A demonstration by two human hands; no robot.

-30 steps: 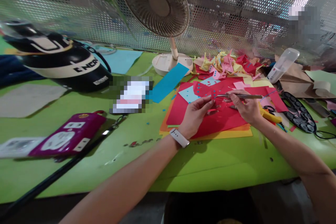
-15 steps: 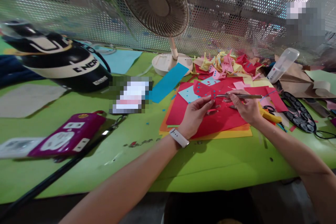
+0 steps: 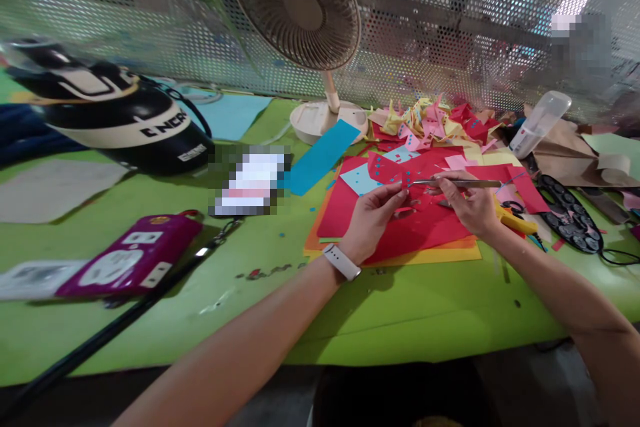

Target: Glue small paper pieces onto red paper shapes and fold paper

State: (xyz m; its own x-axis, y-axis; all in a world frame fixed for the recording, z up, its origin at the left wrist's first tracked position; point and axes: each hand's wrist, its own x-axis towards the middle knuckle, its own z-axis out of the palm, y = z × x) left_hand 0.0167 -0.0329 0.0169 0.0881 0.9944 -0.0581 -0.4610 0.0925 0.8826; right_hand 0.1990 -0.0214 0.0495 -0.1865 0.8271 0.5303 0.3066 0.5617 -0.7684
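Left hand [image 3: 367, 217] and right hand [image 3: 470, 203] are both gripping above the red sheet [image 3: 425, 233]

From the head view, the left hand is clamping a small red scrap [image 3: 406, 180] between thumb and fingers, and that scrap is showing a few blue dots! Over on the other side, the right hand is pinching a slim metal tool [image 3: 483, 184], thumb and fingers closed on it, and the tool is pointing straight across at the scrap. Whether the tip is touching, you cannot tell from here; it is sitting right at the dots. The scrap is hovering over the upper part of the red sheet, which is lying over a yellow sheet [image 3: 450, 255] on the green table [image 3: 250, 320].

Just beyond the left hand, a pale blue sheet [image 3: 356, 180] is lying on the red one, carrying dots of its own. A blue strip [image 3: 325, 157] is stretching out to the left, near the fan [image 3: 303, 8]. Farther back, a bright heap [image 3: 430, 120] of cut paper is piling up. Near the right hand, a yellow handle [image 3: 517, 220] is poking out, and a black tray [image 3: 570, 213] is resting just beyond it. A pale wristband [image 3: 342, 262] is circling the left wrist.
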